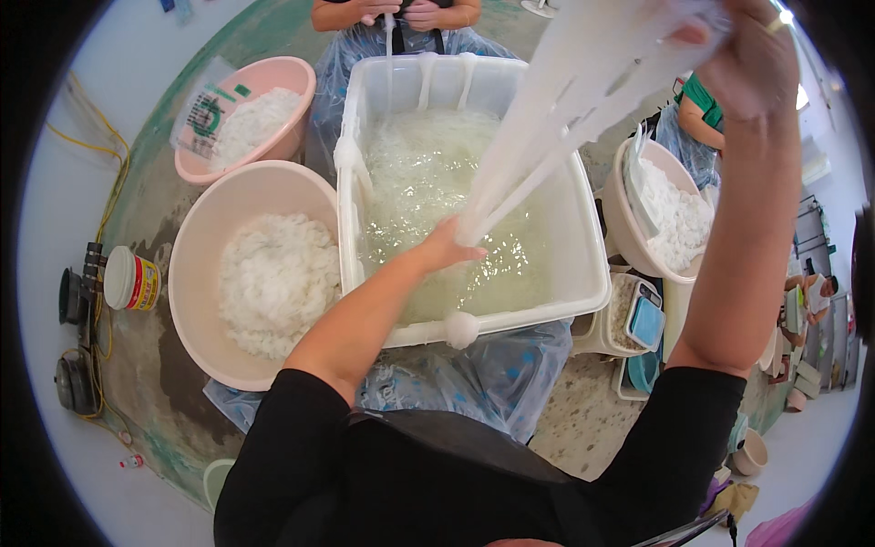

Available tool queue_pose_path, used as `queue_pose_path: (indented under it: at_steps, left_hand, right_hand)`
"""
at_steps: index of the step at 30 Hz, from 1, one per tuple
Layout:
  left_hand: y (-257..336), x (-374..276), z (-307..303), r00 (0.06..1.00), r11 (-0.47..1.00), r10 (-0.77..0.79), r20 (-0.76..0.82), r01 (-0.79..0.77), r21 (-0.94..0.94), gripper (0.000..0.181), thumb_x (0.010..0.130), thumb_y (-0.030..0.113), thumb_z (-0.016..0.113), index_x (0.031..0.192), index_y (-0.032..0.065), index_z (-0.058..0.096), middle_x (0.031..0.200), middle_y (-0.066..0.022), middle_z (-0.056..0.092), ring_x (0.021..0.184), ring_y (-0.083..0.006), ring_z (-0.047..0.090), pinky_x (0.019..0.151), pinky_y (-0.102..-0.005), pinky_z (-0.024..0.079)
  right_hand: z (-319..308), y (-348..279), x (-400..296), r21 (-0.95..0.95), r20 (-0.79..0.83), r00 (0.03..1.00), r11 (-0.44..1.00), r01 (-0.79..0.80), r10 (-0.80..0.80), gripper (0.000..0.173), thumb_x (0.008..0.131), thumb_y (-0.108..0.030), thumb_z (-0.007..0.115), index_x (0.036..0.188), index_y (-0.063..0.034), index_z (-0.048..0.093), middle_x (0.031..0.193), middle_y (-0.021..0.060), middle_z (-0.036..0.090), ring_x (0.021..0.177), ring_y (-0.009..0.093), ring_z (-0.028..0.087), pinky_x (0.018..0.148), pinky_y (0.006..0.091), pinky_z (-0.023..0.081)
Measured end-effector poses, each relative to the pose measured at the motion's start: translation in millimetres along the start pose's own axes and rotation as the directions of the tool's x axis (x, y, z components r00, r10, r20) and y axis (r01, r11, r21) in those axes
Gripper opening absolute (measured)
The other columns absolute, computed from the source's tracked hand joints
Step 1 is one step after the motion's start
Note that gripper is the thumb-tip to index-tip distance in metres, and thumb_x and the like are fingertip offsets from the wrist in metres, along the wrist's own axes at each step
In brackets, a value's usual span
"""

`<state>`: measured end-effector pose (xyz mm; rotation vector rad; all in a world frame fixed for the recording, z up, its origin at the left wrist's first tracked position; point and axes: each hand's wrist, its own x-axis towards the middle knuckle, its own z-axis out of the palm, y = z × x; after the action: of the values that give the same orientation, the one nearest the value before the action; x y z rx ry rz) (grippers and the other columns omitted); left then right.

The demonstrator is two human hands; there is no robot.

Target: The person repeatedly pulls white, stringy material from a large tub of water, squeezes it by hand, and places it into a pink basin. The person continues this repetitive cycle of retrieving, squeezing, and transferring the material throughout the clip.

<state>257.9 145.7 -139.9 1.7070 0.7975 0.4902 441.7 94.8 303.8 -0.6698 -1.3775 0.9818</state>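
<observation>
A long sheet of wet white fibre (547, 109) stretches diagonally over a white plastic tub (595, 273) of cloudy water (424, 184). My right hand (745, 61), raised at the upper right, grips the sheet's top end; its fingers are partly hidden by blur and fibre. Low over the water, my left hand (451, 247) is closed around the narrow lower end. A small white fibre clump (461, 329) sits on the tub's near rim, and more strands hang over the left and far rims.
Left of the tub stand a large beige basin (188, 273) and a pink basin (307, 89), both holding white fibre. Another fibre-filled basin (618, 205) and a digital scale (645, 318) are at right. A person (417, 14) sits opposite; a lidded bucket (130, 277) stands far left.
</observation>
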Motion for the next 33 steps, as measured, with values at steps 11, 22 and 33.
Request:
queue_pose_path:
  at_steps: [11, 22, 33]
  left_hand:
    - [74.1, 26.6, -125.3, 0.832, 0.873, -0.259, -0.490, -0.014, -0.487, 0.015, 0.085, 0.008, 0.056, 0.099, 0.0039, 0.057, 0.066, -0.0042, 0.056, 0.061, -0.0162, 0.055, 0.062, -0.0335, 0.048]
    - [243.3, -74.8, -184.8, 0.867, 0.987, 0.153, -0.474, -0.114, 0.109, 0.027, 0.078, 0.007, 0.063, 0.104, 0.0023, 0.068, 0.075, -0.0032, 0.064, 0.066, -0.0143, 0.059, 0.066, -0.0292, 0.048]
    - [231.3, -79.7, -131.1, 0.975, 0.717, 0.219, 0.032, -0.182, 0.673, 0.022, 0.067, 0.012, 0.069, 0.087, 0.0034, 0.069, 0.083, -0.0190, 0.068, 0.081, -0.0392, 0.065, 0.072, -0.0431, 0.051]
  right_hand:
    - [-192.4, 40.4, -45.7, -0.135, -0.470, 0.882, 0.988, -0.080, 0.007, 0.027, 0.087, 0.000, 0.054, 0.113, 0.0081, 0.055, 0.112, 0.0186, 0.059, 0.091, 0.030, 0.062, 0.059, 0.0299, 0.047]
    - [-193.1, 224.2, -138.5, 0.219, -0.478, 0.637, 0.785, -0.579, 0.604, 0.021, 0.082, -0.007, 0.060, 0.101, -0.0026, 0.063, 0.088, 0.0078, 0.065, 0.076, 0.021, 0.064, 0.059, 0.0312, 0.048]
    - [-65.7, 264.2, -173.9, -0.985, -0.011, 0.643, 0.101, -0.137, 0.766, 0.070, 0.073, -0.026, 0.073, 0.132, 0.0046, 0.050, 0.134, 0.0243, 0.055, 0.119, 0.041, 0.056, 0.103, 0.0463, 0.043]
